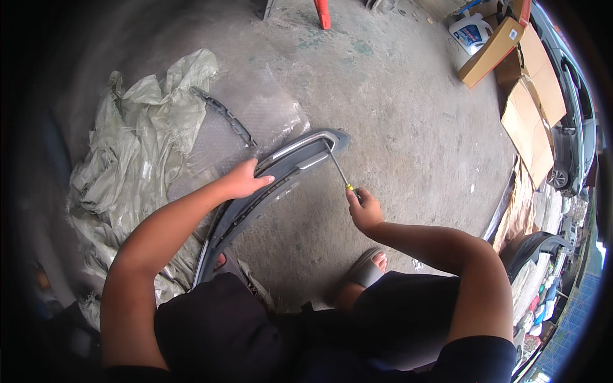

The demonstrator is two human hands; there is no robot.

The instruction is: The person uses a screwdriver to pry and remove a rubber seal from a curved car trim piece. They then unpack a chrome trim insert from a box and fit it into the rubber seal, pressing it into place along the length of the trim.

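Note:
A long curved grey car bumper trim with silver edging slants from beside my left leg up to the middle of the view. My left hand grips it partway along, the thumb lying across its face and the other fingers hidden behind its far edge. In my right hand is a screwdriver with a yellow collar. Its shaft points up and left, and the tip meets the trim near the silver-framed end. Most of the handle is hidden in my closed fingers.
Left of the trim lies a crumpled pale woven sheet, beside bubble wrap with a thin dark strip on it. Flattened cardboard, a white jug and a parked car stand at the right. A red object is far ahead.

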